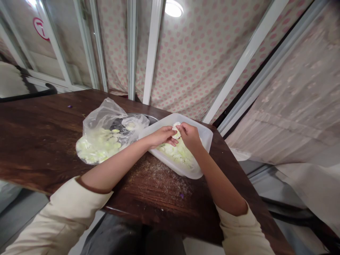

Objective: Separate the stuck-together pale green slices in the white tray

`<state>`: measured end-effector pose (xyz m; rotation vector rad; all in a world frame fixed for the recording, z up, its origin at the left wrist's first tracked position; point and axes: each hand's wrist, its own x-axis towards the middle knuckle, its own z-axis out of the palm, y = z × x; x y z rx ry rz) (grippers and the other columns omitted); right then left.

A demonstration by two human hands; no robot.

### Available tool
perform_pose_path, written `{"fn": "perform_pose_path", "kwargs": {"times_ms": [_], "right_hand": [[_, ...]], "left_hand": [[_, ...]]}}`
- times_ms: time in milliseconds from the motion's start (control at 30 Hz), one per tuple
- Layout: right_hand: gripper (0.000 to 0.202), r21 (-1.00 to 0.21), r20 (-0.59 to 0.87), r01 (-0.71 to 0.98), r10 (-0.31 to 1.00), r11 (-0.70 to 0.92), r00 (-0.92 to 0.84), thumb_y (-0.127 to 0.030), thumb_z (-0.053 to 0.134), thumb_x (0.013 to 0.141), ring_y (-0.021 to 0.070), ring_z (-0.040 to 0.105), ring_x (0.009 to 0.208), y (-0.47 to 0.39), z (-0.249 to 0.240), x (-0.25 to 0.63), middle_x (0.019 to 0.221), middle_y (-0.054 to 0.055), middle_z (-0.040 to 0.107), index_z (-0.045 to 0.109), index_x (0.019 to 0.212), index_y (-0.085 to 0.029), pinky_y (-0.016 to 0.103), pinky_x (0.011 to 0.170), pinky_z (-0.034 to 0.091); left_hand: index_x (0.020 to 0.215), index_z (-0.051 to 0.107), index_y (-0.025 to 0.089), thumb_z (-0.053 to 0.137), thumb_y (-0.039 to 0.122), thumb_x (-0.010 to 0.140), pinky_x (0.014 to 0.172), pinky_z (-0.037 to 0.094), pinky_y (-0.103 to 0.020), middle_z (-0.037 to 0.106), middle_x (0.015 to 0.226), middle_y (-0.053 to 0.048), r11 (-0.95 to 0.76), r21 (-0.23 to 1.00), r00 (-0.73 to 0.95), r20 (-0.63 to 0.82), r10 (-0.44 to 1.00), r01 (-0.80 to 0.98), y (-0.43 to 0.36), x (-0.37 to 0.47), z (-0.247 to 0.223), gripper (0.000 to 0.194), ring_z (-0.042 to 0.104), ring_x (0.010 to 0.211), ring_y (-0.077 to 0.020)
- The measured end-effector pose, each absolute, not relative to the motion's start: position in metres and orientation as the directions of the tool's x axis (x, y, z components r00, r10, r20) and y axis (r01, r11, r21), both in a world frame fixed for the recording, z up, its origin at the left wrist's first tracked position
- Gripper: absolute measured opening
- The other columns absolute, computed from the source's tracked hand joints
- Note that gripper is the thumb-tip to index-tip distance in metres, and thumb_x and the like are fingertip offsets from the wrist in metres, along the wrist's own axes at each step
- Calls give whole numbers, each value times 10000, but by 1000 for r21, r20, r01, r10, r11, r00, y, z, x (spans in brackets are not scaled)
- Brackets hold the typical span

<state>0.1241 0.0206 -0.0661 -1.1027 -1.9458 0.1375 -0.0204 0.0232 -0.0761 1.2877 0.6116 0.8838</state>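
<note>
Over a white plastic tub [207, 140], my left hand [164, 137] and my right hand [189, 134] meet at a small whitish leaf piece [176, 130] that looks like cabbage. Both hands pinch it, left fingers on its left side and right fingers on its upper right. Below them, torn pale green and white leaf pieces [177, 152] lie spread over the tub's bottom. To the left of the tub a clear plastic bag [98, 117] lies with its mouth toward the tub. Many similar pale leaf pieces [99, 147] show through it.
Behind the bag, a metal tray's rim [148, 118] shows in part. The dark wooden table [39, 141] carries pale crumbs [159, 177] before the tub and small purple bits [181, 195]. Its right edge runs close by the tub. Framed panels with dotted curtain [186, 63] stand behind.
</note>
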Motion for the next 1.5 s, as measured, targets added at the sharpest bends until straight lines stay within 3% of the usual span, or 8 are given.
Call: {"fn": "perform_pose_path", "kwargs": {"times_ms": [167, 300, 433, 533, 733, 967, 1133, 1500], "right_hand": [[310, -600, 617, 618, 785, 509, -48, -426, 435, 796, 105, 418, 494, 36, -73, 135, 490, -32, 426, 417, 593, -192, 250, 527, 328], [331, -719, 529, 506, 847, 476, -45, -480, 439, 776, 104, 421, 485, 46, -79, 139, 491, -37, 416, 410, 606, -198, 238, 495, 325], [411, -691, 503, 539, 856, 482, -119, -525, 442, 761, 89, 343, 451, 44, -78, 137, 455, -37, 384, 384, 529, -191, 240, 464, 282], [436, -716, 459, 513, 873, 475, -167, -533, 461, 746, 88, 374, 452, 40, -76, 134, 448, -31, 401, 399, 496, -182, 245, 477, 300], [340, -824, 384, 377, 906, 423, -176, -508, 510, 720, 93, 419, 481, 40, -75, 134, 529, -25, 460, 502, 638, -178, 239, 488, 343], [427, -747, 467, 421, 857, 514, -216, -555, 310, 812, 117, 455, 642, 38, -78, 131, 661, 4, 480, 497, 717, -183, 262, 621, 376], [316, -794, 370, 322, 830, 516, -418, -488, 446, 786, 97, 428, 627, 30, -72, 127, 656, -20, 461, 467, 697, -185, 244, 612, 368], [309, -926, 368, 10, 910, 377, -192, -345, 664, 631, 94, 519, 574, 43, -78, 132, 570, -51, 507, 415, 741, -199, 208, 507, 355]], "left_hand": [[761, 461, 116, 436, 177, 814, 593, 488, -250, 557, 696, -30, 75, 974, 528, 51, 848, -215, 21, -21, -74, 85, 582, 585, -88], [734, 484, 108, 366, 180, 830, 514, 470, -247, 541, 643, -32, 36, 974, 477, 77, 875, -222, 23, -21, -76, 169, 550, 532, -95], [674, 487, 114, 357, 191, 829, 444, 437, -232, 497, 556, -11, -21, 983, 423, 99, 901, -184, 26, -21, -78, 216, 492, 468, -87], [657, 489, 122, 370, 241, 838, 428, 428, -231, 474, 516, 4, -34, 987, 415, 96, 905, -154, 25, -21, -78, 247, 464, 432, -80], [628, 478, 131, 455, 309, 812, 396, 406, -220, 434, 474, 22, -55, 994, 405, 89, 910, -96, 23, -23, -76, 257, 425, 395, -64], [651, 482, 141, 485, 344, 798, 383, 389, -206, 414, 481, 37, -109, 990, 417, 138, 898, -94, 22, -24, -77, 250, 432, 386, -58], [714, 508, 134, 428, 371, 828, 393, 385, -192, 465, 537, 20, -109, 985, 474, 161, 866, -136, 20, -23, -76, 275, 430, 400, -47], [732, 487, 122, 418, 269, 849, 451, 393, -184, 486, 596, 10, -4, 974, 426, 103, 899, -228, 27, -22, -80, 201, 479, 479, -49]]}}
